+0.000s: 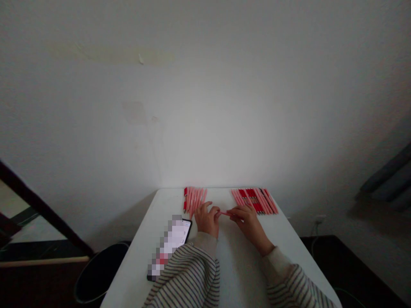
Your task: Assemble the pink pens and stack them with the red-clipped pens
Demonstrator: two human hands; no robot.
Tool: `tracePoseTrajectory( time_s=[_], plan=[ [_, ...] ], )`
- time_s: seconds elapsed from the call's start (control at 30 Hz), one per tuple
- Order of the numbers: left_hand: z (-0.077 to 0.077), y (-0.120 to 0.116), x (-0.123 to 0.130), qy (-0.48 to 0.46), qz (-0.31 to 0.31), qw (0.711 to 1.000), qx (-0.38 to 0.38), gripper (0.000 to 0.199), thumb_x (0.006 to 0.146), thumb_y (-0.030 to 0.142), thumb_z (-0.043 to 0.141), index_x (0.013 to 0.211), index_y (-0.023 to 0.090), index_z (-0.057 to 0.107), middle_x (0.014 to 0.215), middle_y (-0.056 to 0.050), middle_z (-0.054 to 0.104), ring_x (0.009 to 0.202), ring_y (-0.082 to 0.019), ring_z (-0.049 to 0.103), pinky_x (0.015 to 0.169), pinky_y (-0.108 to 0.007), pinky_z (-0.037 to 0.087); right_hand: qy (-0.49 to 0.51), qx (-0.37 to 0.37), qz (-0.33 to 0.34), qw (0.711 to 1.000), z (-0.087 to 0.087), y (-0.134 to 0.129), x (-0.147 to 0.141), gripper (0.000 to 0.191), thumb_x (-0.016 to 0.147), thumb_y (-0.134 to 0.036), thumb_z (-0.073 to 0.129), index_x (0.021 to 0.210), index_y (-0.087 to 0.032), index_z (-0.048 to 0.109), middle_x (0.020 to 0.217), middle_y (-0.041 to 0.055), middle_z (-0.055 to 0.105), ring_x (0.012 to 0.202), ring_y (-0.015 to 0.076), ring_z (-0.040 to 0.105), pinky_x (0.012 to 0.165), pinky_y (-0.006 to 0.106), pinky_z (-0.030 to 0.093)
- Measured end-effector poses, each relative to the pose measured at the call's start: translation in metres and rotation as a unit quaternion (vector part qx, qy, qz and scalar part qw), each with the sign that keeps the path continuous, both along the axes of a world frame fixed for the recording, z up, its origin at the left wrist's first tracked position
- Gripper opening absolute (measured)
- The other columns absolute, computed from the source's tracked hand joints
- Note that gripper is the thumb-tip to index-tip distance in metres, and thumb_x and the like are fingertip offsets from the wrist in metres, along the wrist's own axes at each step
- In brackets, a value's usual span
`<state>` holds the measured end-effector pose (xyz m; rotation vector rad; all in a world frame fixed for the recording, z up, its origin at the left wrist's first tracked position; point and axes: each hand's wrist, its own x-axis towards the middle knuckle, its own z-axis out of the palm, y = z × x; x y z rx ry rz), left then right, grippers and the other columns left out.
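A thin pink pen is held level between my two hands, above the white table. My left hand pinches its left end between thumb and forefinger, the other fingers raised. The fingers of my right hand are closed round its right end. Several pink pens and a red one lie side by side just beyond my left hand. Beyond my right hand lies a wider row of several pink and red pens. Parts of both rows are hidden by my hands.
A phone with a lit, partly blurred screen lies left of my left forearm on the white table. The table's back edge meets a grey wall. A dark bin stands at the lower left.
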<state>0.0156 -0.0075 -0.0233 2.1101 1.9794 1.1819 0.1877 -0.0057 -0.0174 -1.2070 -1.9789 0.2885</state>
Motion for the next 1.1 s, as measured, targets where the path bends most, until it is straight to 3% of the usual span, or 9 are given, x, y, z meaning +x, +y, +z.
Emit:
tracePoseTrajectory(
  time_s=[0.17, 0.37, 0.7, 0.9, 1.1],
  plan=[
    [0.003, 0.001, -0.002, -0.002, 0.015, 1.0, 0.014, 0.019, 0.084, 0.03, 0.051, 0.083, 0.026, 0.07, 0.112, -0.005, 0.061, 0.109, -0.022, 0.05, 0.095, -0.041, 0.039, 0.017, 0.008, 0.002, 1.0, -0.007, 0.004, 0.008, 0.019, 0.08, -0.032, 0.063, 0.097, -0.031, 0.071, 0.09, 0.0034, 0.068, 0.08, 0.0185, 0.06, 0.082, 0.037, 0.043],
    [-0.001, 0.009, -0.011, -0.01, 0.023, 0.999, 0.042, 0.021, 0.083, 0.033, 0.051, 0.082, 0.026, 0.071, 0.109, -0.006, 0.061, 0.107, -0.022, 0.05, 0.095, -0.04, 0.038, 0.008, 0.031, -0.036, 0.999, -0.019, 0.005, 0.027, 0.021, 0.077, -0.033, 0.064, 0.097, -0.031, 0.071, 0.095, 0.0056, 0.066, 0.093, 0.0233, 0.057, 0.082, 0.039, 0.043],
    [-0.003, 0.015, -0.009, -0.024, 0.025, 0.999, 0.037, 0.022, 0.084, 0.035, 0.051, 0.084, 0.026, 0.071, 0.111, -0.007, 0.06, 0.109, -0.023, 0.049, 0.096, -0.043, 0.036, -0.046, 0.031, -0.074, 0.996, -0.014, -0.006, 0.026, 0.018, 0.082, -0.034, 0.058, 0.095, -0.034, 0.071, 0.088, 0.0044, 0.066, 0.089, 0.0238, 0.053, 0.084, 0.042, 0.037],
    [-0.003, 0.026, 0.005, -0.037, 0.021, 0.997, 0.07, 0.026, 0.086, 0.037, 0.047, 0.091, 0.025, 0.07, 0.114, -0.008, 0.057, 0.111, -0.023, 0.048, 0.099, -0.044, 0.034, -0.017, 0.037, -0.104, 0.994, -0.016, -0.003, 0.032, 0.019, 0.083, -0.038, 0.056, 0.094, -0.031, 0.071, 0.082, 0.0053, 0.064, 0.086, 0.0233, 0.051, 0.079, 0.039, 0.039],
    [0.0, 0.058, 0.04, -0.077, 0.017, 0.993, 0.084, 0.024, 0.084, 0.035, 0.052, 0.097, 0.027, 0.07, 0.115, -0.007, 0.057, 0.112, -0.022, 0.045, 0.103, -0.047, 0.032, 0.0, 0.068, -0.178, 0.982, -0.018, 0.002, 0.043, 0.021, 0.083, -0.041, 0.058, 0.09, -0.029, 0.072, 0.077, 0.0057, 0.062, 0.086, 0.0232, 0.05, 0.081, 0.039, 0.038]
  ],
)
